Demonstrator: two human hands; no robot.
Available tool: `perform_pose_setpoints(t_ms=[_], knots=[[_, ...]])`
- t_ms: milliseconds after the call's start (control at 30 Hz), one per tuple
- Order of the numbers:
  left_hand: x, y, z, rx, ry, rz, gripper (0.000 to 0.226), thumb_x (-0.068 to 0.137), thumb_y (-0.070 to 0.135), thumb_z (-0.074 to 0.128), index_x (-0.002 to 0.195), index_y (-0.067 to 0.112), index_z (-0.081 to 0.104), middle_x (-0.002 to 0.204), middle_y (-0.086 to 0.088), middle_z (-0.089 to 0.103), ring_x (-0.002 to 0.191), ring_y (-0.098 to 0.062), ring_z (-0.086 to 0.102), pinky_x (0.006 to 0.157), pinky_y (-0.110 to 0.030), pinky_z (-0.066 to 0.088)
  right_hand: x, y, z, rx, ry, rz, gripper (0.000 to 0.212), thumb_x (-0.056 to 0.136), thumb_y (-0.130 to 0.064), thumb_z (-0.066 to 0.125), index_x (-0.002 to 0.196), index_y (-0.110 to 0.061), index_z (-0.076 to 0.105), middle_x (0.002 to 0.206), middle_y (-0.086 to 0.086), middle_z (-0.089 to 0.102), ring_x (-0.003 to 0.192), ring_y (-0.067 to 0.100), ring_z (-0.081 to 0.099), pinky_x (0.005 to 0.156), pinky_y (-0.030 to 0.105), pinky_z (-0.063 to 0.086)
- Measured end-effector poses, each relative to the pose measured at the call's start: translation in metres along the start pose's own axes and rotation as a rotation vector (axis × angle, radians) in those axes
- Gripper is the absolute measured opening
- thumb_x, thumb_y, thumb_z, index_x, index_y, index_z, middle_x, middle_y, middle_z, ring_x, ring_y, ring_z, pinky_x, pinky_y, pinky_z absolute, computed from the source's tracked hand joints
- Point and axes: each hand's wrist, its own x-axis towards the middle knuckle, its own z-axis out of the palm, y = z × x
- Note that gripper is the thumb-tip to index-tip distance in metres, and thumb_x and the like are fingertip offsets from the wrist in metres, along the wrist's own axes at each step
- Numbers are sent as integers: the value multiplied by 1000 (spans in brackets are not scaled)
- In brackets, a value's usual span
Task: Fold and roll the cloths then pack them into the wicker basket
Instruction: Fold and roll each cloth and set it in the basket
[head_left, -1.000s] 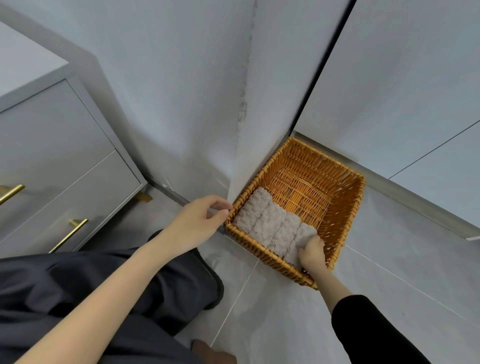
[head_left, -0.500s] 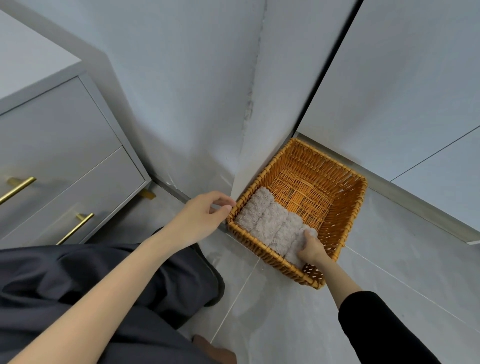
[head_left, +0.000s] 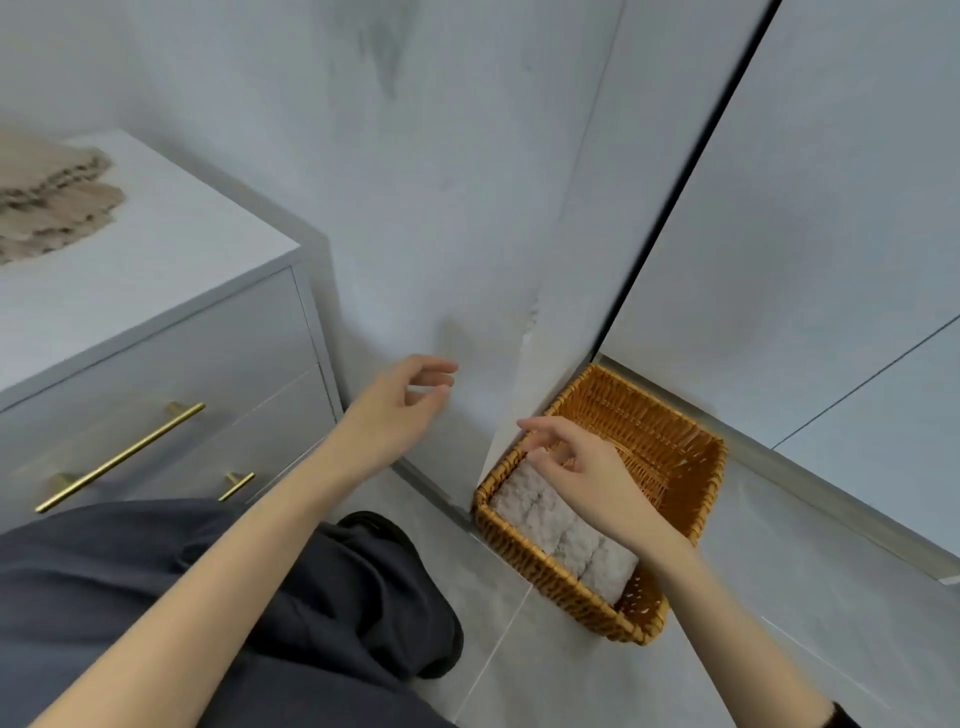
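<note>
A wicker basket (head_left: 691, 499) stands on the floor in the corner between two walls. Several rolled grey cloths (head_left: 561, 530) lie side by side along its near left side; the far half is bare wicker. My right hand (head_left: 582, 473) hovers above the rolls with fingers apart and holds nothing. My left hand (head_left: 400, 405) is raised left of the basket, in front of the wall, fingers loosely curled and empty. More beige cloths (head_left: 47, 202) lie in a heap on the cabinet top at far left.
A grey drawer cabinet (head_left: 171, 353) with gold handles (head_left: 119, 457) stands at left. My dark-trousered leg (head_left: 260, 597) fills the lower left. Grey tiled floor (head_left: 779, 597) lies right of the basket, and a wall panel with a dark gap rises behind it.
Both hands have lifted away from the basket: the right has let go of the last roll, the left has released the rim. The view tilted up, showing the cabinet top.
</note>
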Motion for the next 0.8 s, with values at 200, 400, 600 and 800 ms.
perform_pose_setpoints(t_ms=[200,400,600,800], knots=[[-29,31,-82,-48,269,84,22,96,22,51,105,41,57,109,19,63,96,3,59,87,-23,49,31,-108,17,97,14,-218,29,95,-22,52,120,-36,56,101,-20,61,84,-2,56,71,7,44],[-72,43,-176,-72,526,130,25,96,19,51,106,41,57,107,16,65,101,-9,60,88,-32,50,75,-194,45,121,15,-355,30,92,-13,53,113,-34,60,103,-13,64,79,5,55,66,6,42],[-118,25,-259,51,791,112,24,95,15,51,113,30,57,112,10,64,98,1,57,77,-15,44,110,-274,86,81,-34,-490,31,91,-16,53,118,-32,60,108,-16,62,80,-1,56,66,4,40],[-143,-13,-311,519,985,-12,33,94,12,50,126,11,57,130,-6,57,125,-21,46,107,-37,35,133,-335,145,1,-114,-622,31,92,-17,53,119,-30,59,119,-13,58,85,0,56,77,18,44]])
